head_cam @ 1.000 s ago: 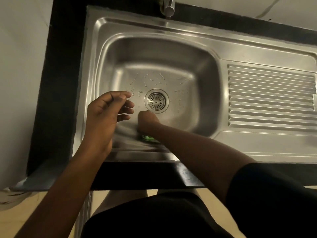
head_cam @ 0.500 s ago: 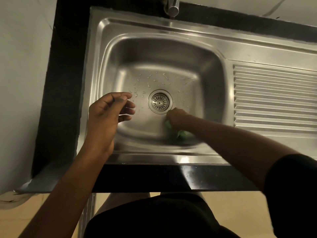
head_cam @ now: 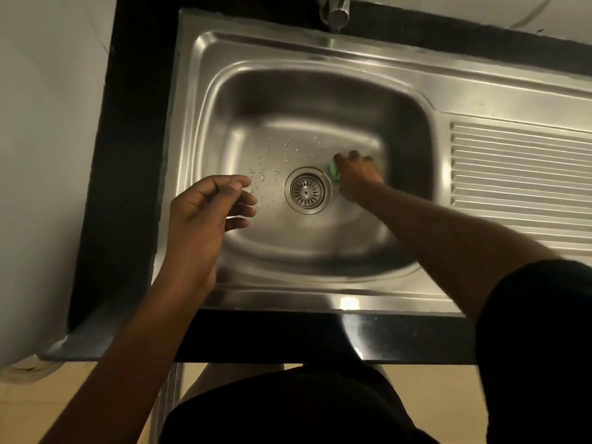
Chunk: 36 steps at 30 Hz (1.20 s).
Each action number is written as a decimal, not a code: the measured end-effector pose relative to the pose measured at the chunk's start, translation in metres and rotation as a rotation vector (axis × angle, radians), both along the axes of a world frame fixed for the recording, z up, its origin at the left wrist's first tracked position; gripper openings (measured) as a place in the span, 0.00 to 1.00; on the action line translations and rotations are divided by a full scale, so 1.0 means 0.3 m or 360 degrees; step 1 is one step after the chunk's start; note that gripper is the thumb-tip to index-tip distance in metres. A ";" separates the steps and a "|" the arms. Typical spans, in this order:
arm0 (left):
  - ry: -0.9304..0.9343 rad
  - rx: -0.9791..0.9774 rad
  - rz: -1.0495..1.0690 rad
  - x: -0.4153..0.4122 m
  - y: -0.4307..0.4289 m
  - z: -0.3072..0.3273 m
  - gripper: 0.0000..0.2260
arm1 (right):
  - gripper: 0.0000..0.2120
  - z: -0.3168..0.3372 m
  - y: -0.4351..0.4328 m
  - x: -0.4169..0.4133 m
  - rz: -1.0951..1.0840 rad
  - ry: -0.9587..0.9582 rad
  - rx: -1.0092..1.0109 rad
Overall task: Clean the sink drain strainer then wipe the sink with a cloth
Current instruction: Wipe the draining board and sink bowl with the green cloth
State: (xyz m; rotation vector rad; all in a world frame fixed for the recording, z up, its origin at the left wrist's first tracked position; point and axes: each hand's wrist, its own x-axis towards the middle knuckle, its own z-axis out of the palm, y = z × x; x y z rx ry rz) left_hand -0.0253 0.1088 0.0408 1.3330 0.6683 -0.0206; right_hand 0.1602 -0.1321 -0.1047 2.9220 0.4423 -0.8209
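Support: I see a black countertop carrying a steel sink | Basin floor: drain strainer at centre, green cloth just right of it, water droplets to its left | Right side: ribbed drainboard

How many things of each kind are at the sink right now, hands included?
2 hands: left hand, right hand
1 green cloth
1 drain strainer
1 tap
1 sink
Total: 6
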 end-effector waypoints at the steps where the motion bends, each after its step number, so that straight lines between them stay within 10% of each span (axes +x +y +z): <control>1: 0.0002 -0.0007 0.0008 0.002 -0.004 0.003 0.09 | 0.21 -0.005 0.027 -0.059 0.0041 0.0077 0.0020; 10: -0.0043 -0.0023 0.0004 0.036 -0.020 0.027 0.09 | 0.07 -0.028 0.123 -0.341 0.0133 0.0748 0.0257; 23: 0.0042 0.0009 0.0060 -0.018 0.066 -0.031 0.08 | 0.25 -0.113 0.090 0.084 -0.1425 -0.0493 0.0545; 36: 0.0039 -0.0014 0.0202 -0.013 0.074 -0.026 0.09 | 0.24 -0.111 0.522 -0.185 0.0303 0.0267 0.0980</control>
